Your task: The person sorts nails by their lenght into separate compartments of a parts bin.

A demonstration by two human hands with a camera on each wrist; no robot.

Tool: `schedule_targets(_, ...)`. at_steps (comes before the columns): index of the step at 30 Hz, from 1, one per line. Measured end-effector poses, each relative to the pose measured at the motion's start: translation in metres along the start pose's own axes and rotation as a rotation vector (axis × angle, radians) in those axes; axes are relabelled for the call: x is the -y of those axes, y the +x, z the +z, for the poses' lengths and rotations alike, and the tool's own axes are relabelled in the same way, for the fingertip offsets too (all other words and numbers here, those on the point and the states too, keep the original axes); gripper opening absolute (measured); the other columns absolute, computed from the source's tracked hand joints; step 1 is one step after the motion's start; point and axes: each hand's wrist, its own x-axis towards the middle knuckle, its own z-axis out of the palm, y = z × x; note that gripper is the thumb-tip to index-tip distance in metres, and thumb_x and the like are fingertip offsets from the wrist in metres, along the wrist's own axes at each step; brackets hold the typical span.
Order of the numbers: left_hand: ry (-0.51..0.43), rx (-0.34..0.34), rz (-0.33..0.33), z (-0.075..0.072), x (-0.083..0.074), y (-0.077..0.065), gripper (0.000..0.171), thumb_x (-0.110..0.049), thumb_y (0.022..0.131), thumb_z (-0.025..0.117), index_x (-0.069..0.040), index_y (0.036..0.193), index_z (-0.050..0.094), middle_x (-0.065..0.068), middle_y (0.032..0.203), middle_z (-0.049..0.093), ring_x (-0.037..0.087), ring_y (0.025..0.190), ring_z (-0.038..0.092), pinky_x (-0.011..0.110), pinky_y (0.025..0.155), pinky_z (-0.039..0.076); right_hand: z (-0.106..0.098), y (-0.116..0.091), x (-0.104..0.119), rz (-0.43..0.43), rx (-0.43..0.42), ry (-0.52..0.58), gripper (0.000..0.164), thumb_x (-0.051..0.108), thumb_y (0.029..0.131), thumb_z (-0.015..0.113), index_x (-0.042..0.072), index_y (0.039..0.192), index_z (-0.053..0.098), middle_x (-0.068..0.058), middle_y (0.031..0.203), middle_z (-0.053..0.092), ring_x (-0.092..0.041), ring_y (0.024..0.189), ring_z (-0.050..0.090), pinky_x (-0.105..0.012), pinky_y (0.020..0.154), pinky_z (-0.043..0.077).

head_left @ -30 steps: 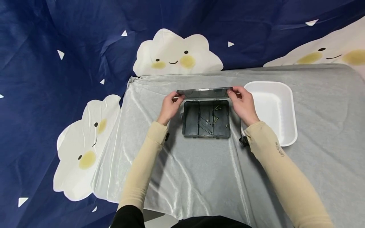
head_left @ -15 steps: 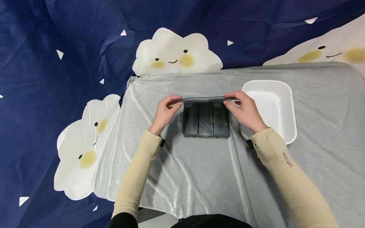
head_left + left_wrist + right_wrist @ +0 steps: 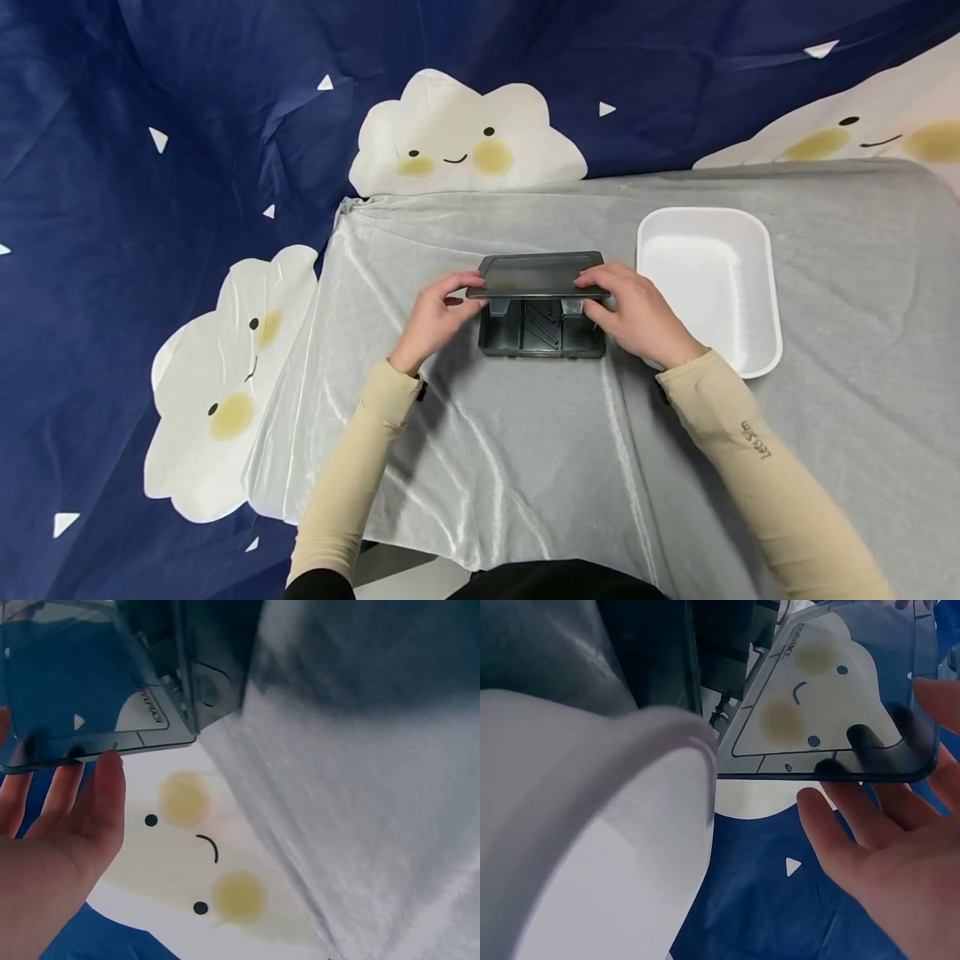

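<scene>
A dark translucent compartment box (image 3: 540, 353) lies on the grey cloth with its hinged lid (image 3: 538, 273) tilted forward, partway over it. My left hand (image 3: 435, 321) pinches the lid's left front corner between thumb and fingers. At the right corner, my right hand (image 3: 639, 317) grips the lid the same way. Several thin nail-like pins (image 3: 542, 332) lie in the middle compartment; the back of the box is hidden under the lid. In the left wrist view the see-through lid (image 3: 67, 675) rests in the fingers of the left hand (image 3: 60, 847). The right wrist view shows the right hand (image 3: 877, 847) along the lid's edge (image 3: 832, 776).
A white plastic tub (image 3: 767, 292) stands just right of the box, close beside the right wrist; its rim (image 3: 630, 727) looms large in the right wrist view. Creased grey cloth (image 3: 547, 467) covers the table. Behind hangs a blue curtain (image 3: 225, 125) with printed clouds.
Both hands have drawn the lid from its raised position forward and down, so it now covers the back part of the box. The box and tub have stayed in place.
</scene>
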Motion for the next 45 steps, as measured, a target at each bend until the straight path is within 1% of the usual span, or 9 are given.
schedule_targets(4, 0.126, 0.038, 0.074, 0.002, 0.001, -0.005, 0.027, -0.01, 0.086, 0.072, -0.007, 0.112, 0.069, 0.012, 0.129, 0.062, 0.023, 0.119, 0.057, 0.041, 0.091, 0.052, 0.003, -0.005, -0.001, -0.021, 0.029, -0.022, 0.026, 0.002, 0.089, 0.061, 0.002, 0.115, 0.065, -0.017, 0.125, 0.06, -0.035, 0.119, 0.054, -0.048, 0.102, 0.04)
schedule_targets(9, 0.255, 0.126, 0.157, 0.003, 0.001, -0.008, 0.03, -0.009, 0.086, 0.071, -0.006, 0.115, 0.067, 0.014, 0.133, 0.059, 0.027, 0.125, 0.053, 0.041, 0.104, 0.043, 0.005, -0.01, -0.002, -0.005, 0.09, -0.054, 0.028, 0.003, 0.089, 0.061, 0.001, 0.117, 0.065, -0.018, 0.129, 0.058, -0.036, 0.126, 0.048, -0.05, 0.106, 0.036)
schedule_targets(14, 0.364, 0.224, 0.2, 0.004, 0.001, -0.011, 0.033, -0.011, 0.088, 0.069, -0.008, 0.12, 0.066, 0.013, 0.136, 0.056, 0.029, 0.13, 0.05, 0.042, 0.11, 0.038, 0.009, -0.015, -0.005, 0.021, 0.143, -0.094, 0.028, 0.004, 0.089, 0.064, 0.001, 0.117, 0.064, -0.018, 0.133, 0.055, -0.039, 0.132, 0.042, -0.052, 0.11, 0.032)
schedule_targets(19, 0.461, 0.298, 0.227, 0.005, 0.004, -0.014, 0.036, -0.011, 0.089, 0.068, -0.009, 0.125, 0.065, 0.011, 0.14, 0.053, 0.029, 0.135, 0.044, 0.041, 0.113, 0.035, 0.016, -0.021, -0.009, 0.006, 0.158, -0.139, 0.028, 0.005, 0.087, 0.068, 0.001, 0.115, 0.065, -0.018, 0.134, 0.055, -0.039, 0.133, 0.042, -0.052, 0.109, 0.034)
schedule_targets(26, 0.491, 0.351, 0.234, 0.009, 0.006, -0.015, 0.039, -0.006, 0.086, 0.068, -0.007, 0.125, 0.064, 0.013, 0.142, 0.051, 0.031, 0.138, 0.041, 0.041, 0.114, 0.033, 0.025, -0.028, -0.013, -0.041, 0.152, -0.201, 0.028, 0.004, 0.085, 0.07, 0.0, 0.113, 0.066, -0.019, 0.132, 0.055, -0.039, 0.132, 0.043, -0.049, 0.109, 0.036)
schedule_targets(33, 0.513, 0.41, 0.193, 0.01, 0.005, -0.018, 0.043, -0.003, 0.085, 0.066, -0.008, 0.127, 0.063, 0.011, 0.147, 0.046, 0.03, 0.142, 0.035, 0.041, 0.116, 0.031, 0.03, -0.032, -0.016, -0.073, 0.157, -0.233, 0.029, 0.002, 0.085, 0.07, -0.001, 0.114, 0.067, -0.02, 0.132, 0.055, -0.041, 0.132, 0.043, -0.05, 0.109, 0.037)
schedule_targets(36, 0.506, 0.429, 0.179, 0.012, 0.007, -0.019, 0.042, -0.008, 0.086, 0.067, -0.009, 0.127, 0.063, 0.011, 0.148, 0.044, 0.03, 0.143, 0.033, 0.041, 0.117, 0.03, 0.033, -0.034, -0.017, -0.098, 0.152, -0.243, 0.029, 0.001, 0.084, 0.071, -0.003, 0.113, 0.067, -0.022, 0.131, 0.055, -0.042, 0.132, 0.043, -0.05, 0.108, 0.037)
schedule_targets(41, 0.496, 0.411, 0.181, 0.017, 0.013, -0.022, 0.045, -0.024, 0.084, 0.075, -0.01, 0.126, 0.064, 0.012, 0.147, 0.044, 0.031, 0.143, 0.033, 0.04, 0.116, 0.031, 0.037, -0.037, -0.019, -0.127, 0.126, -0.245, 0.028, 0.0, 0.083, 0.071, -0.003, 0.11, 0.068, -0.023, 0.13, 0.055, -0.043, 0.131, 0.044, -0.051, 0.108, 0.038)
schedule_targets(45, 0.51, 0.376, 0.178, 0.023, 0.017, -0.025, 0.048, -0.028, 0.083, 0.077, -0.01, 0.126, 0.063, 0.011, 0.147, 0.045, 0.03, 0.143, 0.033, 0.04, 0.115, 0.033, 0.04, -0.038, -0.021, -0.126, 0.122, -0.239, 0.027, 0.0, 0.083, 0.071, -0.003, 0.11, 0.068, -0.024, 0.13, 0.056, -0.043, 0.131, 0.043, -0.051, 0.107, 0.038)
